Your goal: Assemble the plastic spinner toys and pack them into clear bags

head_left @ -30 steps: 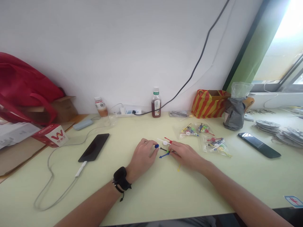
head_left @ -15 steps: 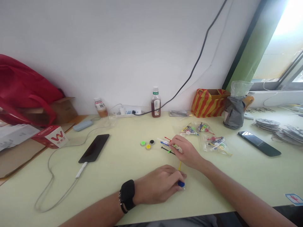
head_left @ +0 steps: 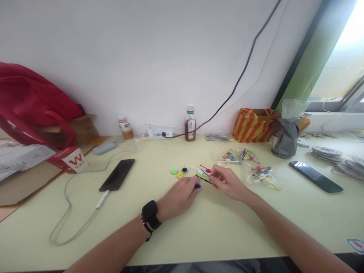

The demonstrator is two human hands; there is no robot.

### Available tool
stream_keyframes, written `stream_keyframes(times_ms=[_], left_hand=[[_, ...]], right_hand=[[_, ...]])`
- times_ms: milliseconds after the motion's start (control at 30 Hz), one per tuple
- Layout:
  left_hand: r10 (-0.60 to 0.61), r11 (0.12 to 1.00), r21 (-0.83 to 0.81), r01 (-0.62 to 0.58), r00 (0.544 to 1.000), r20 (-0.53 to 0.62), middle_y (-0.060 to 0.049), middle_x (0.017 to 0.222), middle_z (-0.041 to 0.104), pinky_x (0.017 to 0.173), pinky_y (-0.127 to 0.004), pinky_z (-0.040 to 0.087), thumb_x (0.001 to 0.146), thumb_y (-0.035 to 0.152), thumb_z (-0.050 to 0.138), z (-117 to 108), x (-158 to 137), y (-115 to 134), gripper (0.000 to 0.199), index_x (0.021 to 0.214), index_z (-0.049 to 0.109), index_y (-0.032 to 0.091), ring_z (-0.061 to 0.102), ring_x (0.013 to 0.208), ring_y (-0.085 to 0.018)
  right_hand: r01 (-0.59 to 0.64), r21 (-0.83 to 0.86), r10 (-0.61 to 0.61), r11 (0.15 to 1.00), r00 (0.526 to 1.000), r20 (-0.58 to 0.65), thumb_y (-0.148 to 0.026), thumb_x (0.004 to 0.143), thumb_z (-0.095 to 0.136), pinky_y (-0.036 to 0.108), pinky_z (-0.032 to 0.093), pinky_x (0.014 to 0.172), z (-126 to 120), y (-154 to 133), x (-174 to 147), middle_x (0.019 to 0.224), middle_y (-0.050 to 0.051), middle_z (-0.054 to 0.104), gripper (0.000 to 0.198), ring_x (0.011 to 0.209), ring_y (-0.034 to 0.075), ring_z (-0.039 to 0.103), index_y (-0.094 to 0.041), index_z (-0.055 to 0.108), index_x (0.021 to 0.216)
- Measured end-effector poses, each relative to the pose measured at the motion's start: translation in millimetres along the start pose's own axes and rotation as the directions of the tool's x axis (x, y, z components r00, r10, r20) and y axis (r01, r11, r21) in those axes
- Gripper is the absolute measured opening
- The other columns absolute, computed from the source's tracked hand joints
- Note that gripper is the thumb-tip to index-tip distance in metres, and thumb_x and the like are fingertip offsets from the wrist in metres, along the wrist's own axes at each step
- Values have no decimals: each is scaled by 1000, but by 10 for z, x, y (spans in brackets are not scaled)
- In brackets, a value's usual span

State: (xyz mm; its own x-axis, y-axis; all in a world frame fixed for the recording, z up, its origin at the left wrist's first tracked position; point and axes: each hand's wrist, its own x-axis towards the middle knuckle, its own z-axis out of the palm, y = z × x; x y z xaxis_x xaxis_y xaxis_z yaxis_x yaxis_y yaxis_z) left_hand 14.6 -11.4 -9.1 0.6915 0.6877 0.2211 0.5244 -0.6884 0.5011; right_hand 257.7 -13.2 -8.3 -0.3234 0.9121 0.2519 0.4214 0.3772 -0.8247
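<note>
My left hand (head_left: 182,193), with a black watch on its wrist, is closed around a small round blue disc (head_left: 198,186) that has a clear base. My right hand (head_left: 226,181) is pinched closed over a small heap of thin plastic arrows; what its fingertips hold is hidden. A black arrow (head_left: 203,179) lies between the two hands, and a red arrow (head_left: 204,167) lies just beyond. Beyond my left hand stand three more round pieces: a green disc (head_left: 174,171), a yellow disc (head_left: 180,175) and a black disc (head_left: 184,170).
Clear bags of coloured parts (head_left: 263,175) lie right of my right hand. A phone (head_left: 315,176) is farther right, and a charging phone (head_left: 117,175) lies left. At the wall stand a drink bottle (head_left: 190,125) and a striped bag (head_left: 253,127). A black cable (head_left: 236,85) hangs down.
My left hand has moved up the table with the blue disc, closer to the other discs. My right hand has shifted slightly right and stays over the arrows. The view has turned slightly.
</note>
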Motion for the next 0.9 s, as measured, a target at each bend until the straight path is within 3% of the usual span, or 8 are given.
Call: stream_keyframes(times_ms=[133,267,433,567,667,767,900], left_hand=[[-40,999,-15,39,999,-31,-8,109,70,90,-42,50,104,29,46,1,8,8,15,115,56,23,65,104,-28],[-124,983,-152,102,982,-140,-6,102,70,84,-37,51,105,31,47,28,31,-2,14,109,57,23,66,96,-24],[-217,907,-417,65,919,-329,-3,97,69,81,-32,54,97,34,63,58,93,-45,15,103,59,21,67,85,-18],[-300,789,-610,78,915,-271,-4,95,71,74,-29,55,90,32,73,72,129,-90,22,106,63,19,68,80,-16],[-326,707,-701,89,921,-213,-5,91,72,76,-30,56,86,32,78,91,148,-140,23,100,67,17,69,82,-17],[-347,650,-755,84,917,-197,-6,96,74,82,-33,59,81,31,83,97,160,-170,29,102,69,16,72,86,-18],[-307,617,-784,69,939,-158,-10,107,76,92,-39,60,79,30,87,57,157,-128,39,110,69,17,74,96,-21]], right_hand=[[9,-31,-5,999,990,138,-17,92,54,28,47,65,13,2,-17,79,-1,65,8,71,16,60,-22,55,85],[75,-81,-65,994,991,121,-17,93,52,30,48,71,13,28,-15,88,2,66,7,81,19,60,-22,56,90],[95,-113,-87,989,994,70,-23,100,48,30,43,66,26,51,-8,86,2,62,8,76,18,55,-23,52,93],[74,-95,-77,993,997,-25,-28,105,42,29,40,62,50,51,0,80,-2,53,11,69,17,46,-24,47,96],[58,-16,-60,998,994,-96,-32,105,44,30,43,66,68,48,22,84,0,55,11,74,18,50,-24,48,99],[75,83,-66,994,993,-101,-37,104,50,31,46,69,82,11,46,90,3,60,15,80,19,56,-23,55,103],[141,92,-134,986,988,-80,-38,105,49,33,50,79,134,-104,37,100,6,67,23,92,21,62,-24,67,110]])
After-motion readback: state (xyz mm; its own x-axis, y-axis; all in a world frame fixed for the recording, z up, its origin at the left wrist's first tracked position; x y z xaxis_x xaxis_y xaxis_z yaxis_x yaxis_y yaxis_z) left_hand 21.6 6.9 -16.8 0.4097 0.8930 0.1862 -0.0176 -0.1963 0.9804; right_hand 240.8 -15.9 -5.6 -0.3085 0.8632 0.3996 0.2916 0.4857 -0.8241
